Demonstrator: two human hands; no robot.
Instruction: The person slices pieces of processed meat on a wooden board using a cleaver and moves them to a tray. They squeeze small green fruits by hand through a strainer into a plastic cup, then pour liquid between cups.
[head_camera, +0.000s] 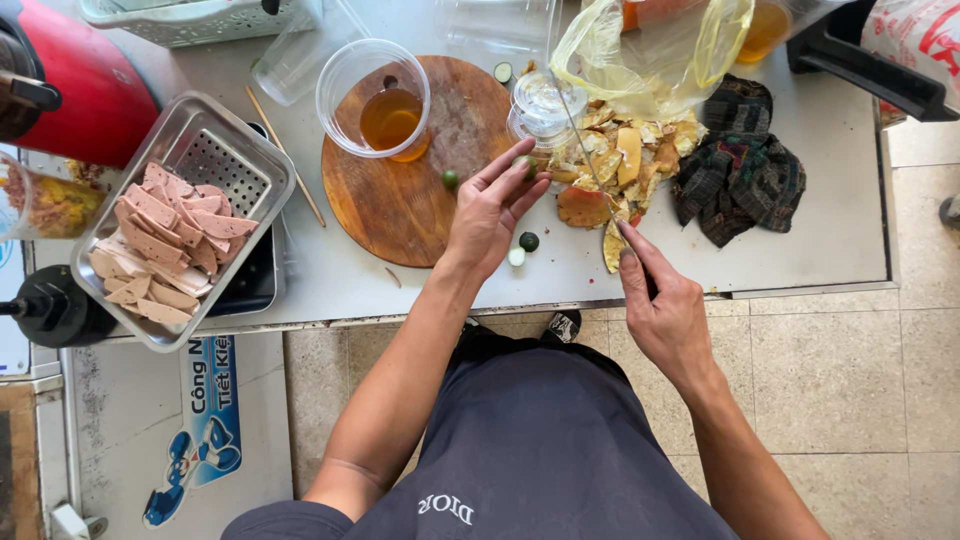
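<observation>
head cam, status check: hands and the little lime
Left hand pinching a small green lime at the cutting board edge. Right hand holding a knife, blade over the peel pile. Loose limes beside the left hand.

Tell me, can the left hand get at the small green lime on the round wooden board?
Probably yes: the left hand is beside the small green lime on the round wooden cutting board, with nothing between them, though its fingers already pinch another lime.
</observation>
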